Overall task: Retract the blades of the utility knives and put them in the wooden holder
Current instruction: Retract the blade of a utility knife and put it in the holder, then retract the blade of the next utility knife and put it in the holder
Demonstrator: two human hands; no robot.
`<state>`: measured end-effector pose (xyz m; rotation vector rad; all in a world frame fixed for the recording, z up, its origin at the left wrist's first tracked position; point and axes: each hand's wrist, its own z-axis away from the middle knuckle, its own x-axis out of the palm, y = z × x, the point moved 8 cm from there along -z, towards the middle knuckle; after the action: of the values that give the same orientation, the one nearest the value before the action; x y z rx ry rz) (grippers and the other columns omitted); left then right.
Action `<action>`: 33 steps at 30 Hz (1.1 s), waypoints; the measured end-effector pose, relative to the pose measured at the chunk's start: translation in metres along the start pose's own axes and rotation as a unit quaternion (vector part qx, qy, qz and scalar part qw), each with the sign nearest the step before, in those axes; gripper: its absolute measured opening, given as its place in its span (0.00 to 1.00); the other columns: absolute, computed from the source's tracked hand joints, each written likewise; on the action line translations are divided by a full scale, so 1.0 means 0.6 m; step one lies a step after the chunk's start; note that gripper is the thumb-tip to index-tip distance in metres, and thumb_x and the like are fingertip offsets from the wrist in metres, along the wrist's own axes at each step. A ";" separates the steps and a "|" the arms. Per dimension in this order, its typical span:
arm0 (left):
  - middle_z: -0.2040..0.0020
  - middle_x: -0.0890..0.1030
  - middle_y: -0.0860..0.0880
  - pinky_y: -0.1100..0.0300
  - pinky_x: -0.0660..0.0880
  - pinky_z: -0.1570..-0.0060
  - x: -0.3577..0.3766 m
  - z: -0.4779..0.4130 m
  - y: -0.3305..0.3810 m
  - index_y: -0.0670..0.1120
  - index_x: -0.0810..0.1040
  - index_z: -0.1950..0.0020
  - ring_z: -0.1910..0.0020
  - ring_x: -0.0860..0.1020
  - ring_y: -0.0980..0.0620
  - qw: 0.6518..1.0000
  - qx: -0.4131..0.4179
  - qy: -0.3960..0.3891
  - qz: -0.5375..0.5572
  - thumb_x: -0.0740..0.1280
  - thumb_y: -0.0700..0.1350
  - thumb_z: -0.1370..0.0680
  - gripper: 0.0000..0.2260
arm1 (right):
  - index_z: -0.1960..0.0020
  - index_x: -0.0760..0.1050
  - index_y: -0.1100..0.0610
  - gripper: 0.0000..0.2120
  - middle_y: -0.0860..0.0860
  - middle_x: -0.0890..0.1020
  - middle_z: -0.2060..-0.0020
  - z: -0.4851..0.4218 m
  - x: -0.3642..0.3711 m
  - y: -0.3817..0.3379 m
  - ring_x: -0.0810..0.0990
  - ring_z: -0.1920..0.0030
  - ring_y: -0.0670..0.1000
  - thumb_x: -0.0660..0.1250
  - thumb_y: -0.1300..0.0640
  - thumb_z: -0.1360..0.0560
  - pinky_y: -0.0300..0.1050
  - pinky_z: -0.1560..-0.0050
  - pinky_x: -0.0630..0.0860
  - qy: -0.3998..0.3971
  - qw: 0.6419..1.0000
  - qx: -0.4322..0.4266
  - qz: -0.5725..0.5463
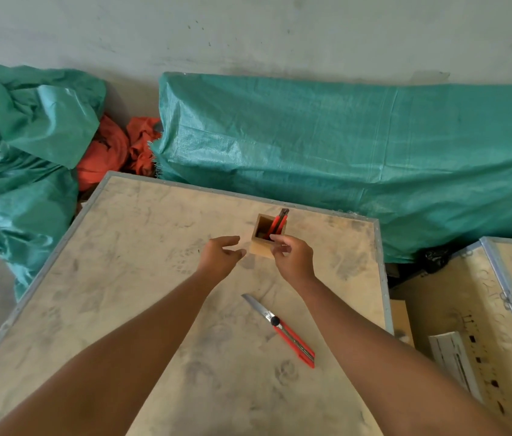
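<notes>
Lying mid-crate [141,309], bladed knife [283,330] has clear surroundings.

The tabletop [141,278] is pale beige, smudged with grey, and edged in grey metal. The near utility knife [292,338] is red with a silver blade and a black knob. The wooden holder [262,247] is light tan. Far tarps [343,146] are teal; cloth [113,149] between them is orange-red.

One knife [276,226] in the holder [262,247], another knife [283,330] nearer on the crate [122,278].
</notes>
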<state>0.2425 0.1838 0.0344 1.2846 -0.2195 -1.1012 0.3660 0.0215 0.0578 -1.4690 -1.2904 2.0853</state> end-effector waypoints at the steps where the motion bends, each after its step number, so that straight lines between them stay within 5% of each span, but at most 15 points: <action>1: 0.39 0.83 0.51 0.57 0.78 0.44 -0.015 0.013 -0.014 0.48 0.81 0.36 0.52 0.83 0.55 1.000 -0.002 0.005 0.000 0.75 0.46 0.27 0.19 | 0.39 0.84 0.58 0.13 0.55 0.86 0.43 0.015 0.013 -0.003 0.84 0.44 0.53 0.72 0.63 0.23 0.38 0.45 0.77 -0.011 1.000 0.006 -0.011; 4: 0.44 0.83 0.55 0.60 0.79 0.49 -0.065 0.057 -0.068 0.49 0.82 0.39 0.56 0.83 0.59 0.999 -0.025 0.022 -0.008 0.76 0.47 0.27 0.17 | 0.41 0.85 0.57 0.11 0.53 0.87 0.49 0.066 0.067 -0.009 0.84 0.51 0.48 0.72 0.61 0.23 0.36 0.49 0.78 -0.055 0.997 0.043 -0.044; 8: 0.47 0.85 0.53 0.60 0.79 0.58 -0.142 0.123 -0.161 0.49 0.83 0.39 0.55 0.84 0.50 0.996 -0.073 0.047 -0.006 0.75 0.46 0.27 0.16 | 0.42 0.85 0.53 0.11 0.51 0.87 0.49 0.144 0.169 -0.020 0.85 0.51 0.51 0.72 0.57 0.24 0.52 0.46 0.85 -0.142 0.985 0.086 -0.053; 14: 0.38 0.81 0.48 0.56 0.78 0.49 -0.212 0.211 -0.294 0.49 0.81 0.36 0.40 0.79 0.50 0.988 -0.115 0.054 -0.089 0.75 0.48 0.27 0.19 | 0.42 0.84 0.53 0.11 0.53 0.88 0.52 0.243 0.299 -0.039 0.85 0.54 0.52 0.72 0.56 0.25 0.52 0.43 0.83 -0.205 0.969 0.128 -0.046; 19: 0.36 0.79 0.47 0.57 0.77 0.45 -0.210 0.243 -0.351 0.48 0.79 0.33 0.40 0.79 0.47 0.982 -0.113 0.013 -0.148 0.75 0.48 0.29 0.24 | 0.33 0.79 0.56 0.19 0.54 0.87 0.45 0.269 0.357 -0.043 0.83 0.41 0.52 0.72 0.57 0.23 0.41 0.37 0.75 -0.205 0.968 0.146 -0.010; 24: 0.47 0.81 0.46 0.55 0.79 0.52 -0.190 0.248 -0.348 0.52 0.83 0.41 0.49 0.81 0.44 0.971 -0.048 -0.028 -0.231 0.76 0.50 0.30 0.17 | 0.33 0.79 0.53 0.19 0.52 0.85 0.42 0.267 0.378 -0.033 0.83 0.41 0.53 0.72 0.56 0.23 0.47 0.34 0.77 -0.197 0.964 0.177 0.011; 28: 0.52 0.81 0.46 0.59 0.74 0.58 -0.187 0.247 -0.350 0.52 0.85 0.44 0.54 0.81 0.45 0.967 -0.015 -0.040 -0.251 0.73 0.49 0.29 0.13 | 0.40 0.82 0.49 0.13 0.54 0.86 0.46 0.259 0.395 0.002 0.87 0.50 0.56 0.72 0.56 0.24 0.57 0.46 0.85 -0.173 0.960 0.219 -0.026; 33: 0.52 0.81 0.47 0.61 0.71 0.60 -0.193 0.249 -0.340 0.51 0.85 0.45 0.56 0.80 0.48 0.974 0.005 -0.028 -0.226 0.74 0.46 0.30 0.14 | 0.41 0.81 0.56 0.09 0.57 0.83 0.47 0.269 0.380 -0.014 0.87 0.51 0.58 0.70 0.60 0.21 0.51 0.55 0.87 -0.142 0.952 0.256 -0.092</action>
<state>-0.0256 0.1969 -0.0378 1.3486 0.0321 -1.5243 0.1243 0.0951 -0.0609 -0.8204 -0.8287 2.3233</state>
